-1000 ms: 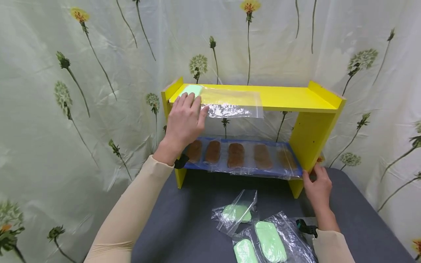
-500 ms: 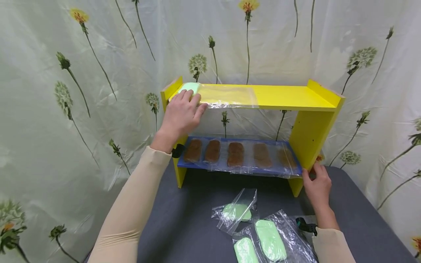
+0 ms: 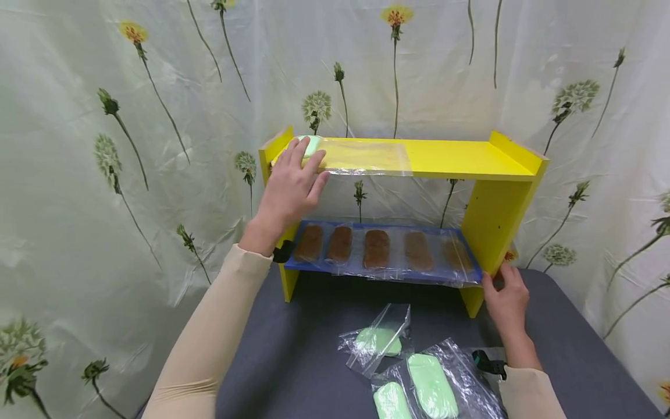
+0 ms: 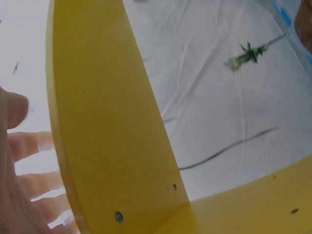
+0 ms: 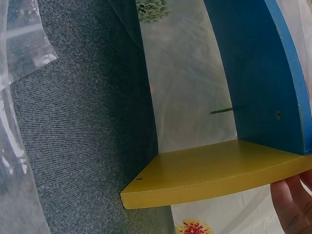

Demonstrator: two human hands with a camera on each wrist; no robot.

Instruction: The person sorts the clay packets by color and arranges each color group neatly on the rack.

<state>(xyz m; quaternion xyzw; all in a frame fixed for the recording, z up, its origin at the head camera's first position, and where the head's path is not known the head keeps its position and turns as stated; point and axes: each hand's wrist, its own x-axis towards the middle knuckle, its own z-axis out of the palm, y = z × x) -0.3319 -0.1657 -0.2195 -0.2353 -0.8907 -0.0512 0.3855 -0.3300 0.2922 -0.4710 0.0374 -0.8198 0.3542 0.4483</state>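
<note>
In the head view my left hand [image 3: 290, 189] rests with straight, slightly spread fingers at the left end of the yellow top shelf. Under and beside its fingertips lies a pale green slab [image 3: 312, 145] in a clear zip bag [image 3: 366, 158], whose flat end stretches right along the shelf. The left wrist view shows straight fingers [image 4: 41, 185] beyond a yellow board [image 4: 107, 107]. My right hand [image 3: 508, 299] holds the yellow shelf unit [image 3: 489, 221] low on its right side, thumb at the front edge. In the right wrist view, fingers [image 5: 292, 204] touch the yellow side panel [image 5: 219, 170].
Several bagged brown slabs [image 3: 376, 249] lie in a row on the blue lower shelf [image 3: 293, 265]. On the dark table [image 3: 314, 361] in front are bagged green slabs [image 3: 431, 384]. A flower-printed curtain [image 3: 183, 174] hangs behind.
The loose end of the zip bag has settled from a slant over the shelf's front edge to lying nearly flat. My left fingers have spread slightly. The right hand keeps its place.
</note>
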